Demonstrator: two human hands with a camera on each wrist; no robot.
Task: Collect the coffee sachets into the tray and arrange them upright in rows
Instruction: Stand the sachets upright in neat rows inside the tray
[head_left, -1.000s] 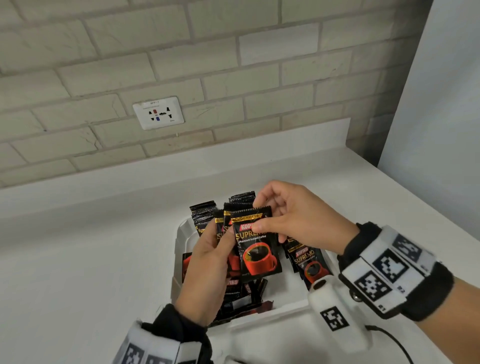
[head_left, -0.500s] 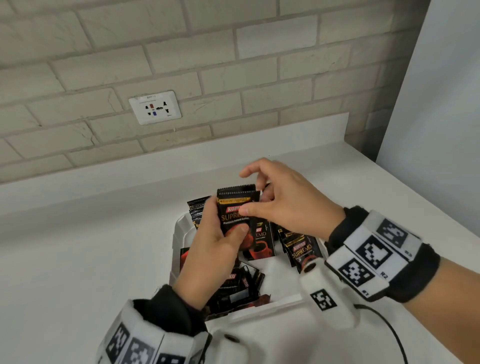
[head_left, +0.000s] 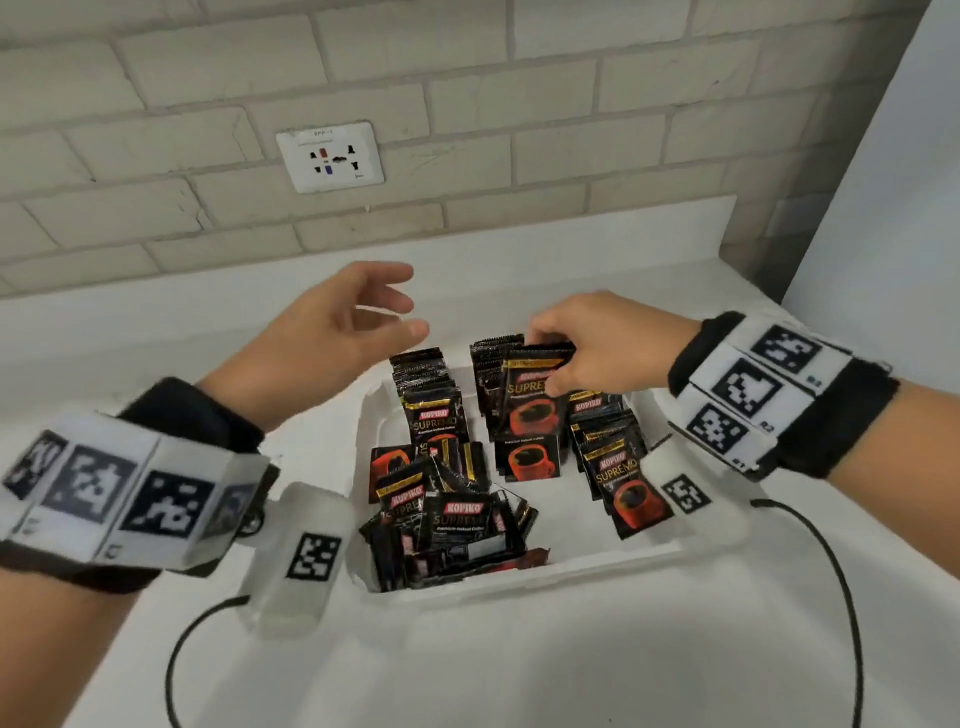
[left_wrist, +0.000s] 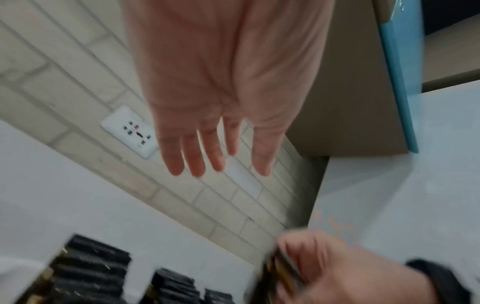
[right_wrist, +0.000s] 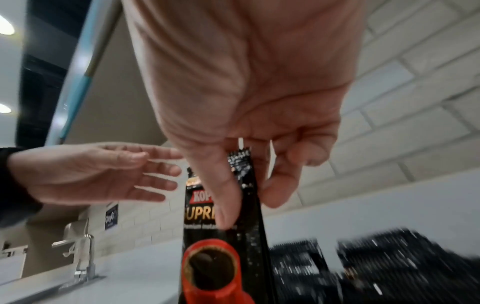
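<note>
White counter (head_left: 130, 364) under brick wall: tray (head_left: 519, 584) holding upright sachet rows far, loose sachets near-left; right hand (head_left: 597, 345) pinching one sachet (head_left: 530, 400) upright above the middle row; left hand (head_left: 332, 332) spread wide, holding nothing, far-left of tray.

In the left wrist view the right hand (left_wrist: 335, 273) and the sachets (left_wrist: 88, 273) at the bottom edge are blurred and cut off, so no print can be read. The right hand's thumb (right_wrist: 223, 197) covers part of the lettering on the held sachet (right_wrist: 233, 246), whose lower end the frame cuts. How many sachets stand in each row (head_left: 423, 384) in the tray (head_left: 519, 582) cannot be told.
</note>
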